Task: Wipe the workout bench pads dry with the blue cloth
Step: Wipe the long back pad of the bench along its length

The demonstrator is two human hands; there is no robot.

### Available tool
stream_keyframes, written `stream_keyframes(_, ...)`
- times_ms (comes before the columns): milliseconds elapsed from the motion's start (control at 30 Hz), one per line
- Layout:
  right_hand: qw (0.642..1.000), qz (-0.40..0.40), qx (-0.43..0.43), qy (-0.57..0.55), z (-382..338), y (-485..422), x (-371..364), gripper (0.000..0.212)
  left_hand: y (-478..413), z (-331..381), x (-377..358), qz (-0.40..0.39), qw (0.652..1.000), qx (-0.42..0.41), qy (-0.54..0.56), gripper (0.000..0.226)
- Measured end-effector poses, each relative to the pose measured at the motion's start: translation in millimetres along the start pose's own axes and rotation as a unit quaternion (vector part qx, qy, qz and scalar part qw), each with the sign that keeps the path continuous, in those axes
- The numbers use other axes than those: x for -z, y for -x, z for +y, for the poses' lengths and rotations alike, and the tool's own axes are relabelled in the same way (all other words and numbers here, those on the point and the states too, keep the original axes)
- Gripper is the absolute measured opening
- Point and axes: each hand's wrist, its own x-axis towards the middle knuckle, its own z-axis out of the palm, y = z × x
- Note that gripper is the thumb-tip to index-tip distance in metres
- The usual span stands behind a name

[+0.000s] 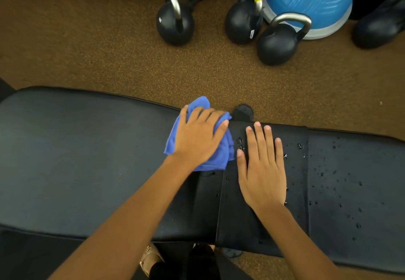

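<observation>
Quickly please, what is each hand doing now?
Left hand: open, pressing the blue cloth on the bench pad.
Right hand: open, flat on the bench pad.

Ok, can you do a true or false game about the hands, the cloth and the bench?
1. The left hand presses on the blue cloth. True.
2. The right hand holds a kettlebell. False: it lies flat on the bench pad and holds nothing.
3. Water drops sit on the pad to the right of the right hand. True.
4. The blue cloth lies on the floor. False: it is on the bench, under the left hand.
5. Kettlebells stand on the floor beyond the bench. True.
</observation>
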Motion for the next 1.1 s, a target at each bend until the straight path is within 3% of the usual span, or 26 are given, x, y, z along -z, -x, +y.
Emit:
stream_keyframes(67, 1.0, -0.001, -0.007, -0.005, 1.3, -0.6, 0.1, 0.054, -7.2, -16.3, 6.3, -0.022, 0.999, -0.009, -0.041, 0.047)
stream_keyframes(233, 1.0, -0.007, -0.003, -0.005, -2.2, -0.4, 1.5, 0.054, -46.5, -36.5, 20.2, -0.169, 0.971, 0.145, -0.09, 0.045)
stream_keyframes(333, 1.0, -0.015, -0.002, -0.001, -1.2, -1.6, 1.6, 0.055, -62.8, -12.5, 12.0, -0.243, 0.957, 0.136, -0.079, 0.047)
stream_keyframes(400, 1.0, -0.018, -0.001, -0.003, -1.3, -1.9, 1.8, 0.055, -57.6, 3.2, 4.6, -0.22, 0.969, 0.095, -0.061, 0.044)
stream_keyframes(533, 1.0, -0.019, 0.0, -0.006, -0.4, -2.5, 2.1, 0.055, -33.2, -2.5, 8.6, -0.081, 0.996, 0.026, -0.038, 0.04)
stream_keyframes(767, 1.0, -0.014, -0.002, -0.008, -1.4, -2.4, 2.2, 0.055, -51.8, 11.5, 7.9, -0.141, 0.971, 0.18, -0.068, 0.043)
stream_keyframes(833, 1.0, -0.011, -0.002, -0.009, -2.0, -2.5, 2.1, 0.054, -43.6, 24.1, 1.5, -0.11, 0.979, 0.163, -0.054, 0.044)
stream_keyframes(933, 1.0, -0.004, -0.001, -0.009, -1.5, -2.8, 1.1, 0.054, -12.5, 25.2, -2.6, 0.025, 0.996, 0.091, 0.009, 0.042)
stream_keyframes(1033, 1.0, 0.0, -0.001, -0.01, -1.2, -3.1, 1.1, 0.054, 33.0, 15.8, -5.3, 0.049, 0.997, 0.055, 0.013, 0.047)
stream_keyframes(1100, 1.0, -0.002, -0.002, -0.014, -2.0, -3.0, 0.8, 0.055, 52.9, 4.0, -5.0, 0.051, 0.995, 0.081, 0.002, 0.051)
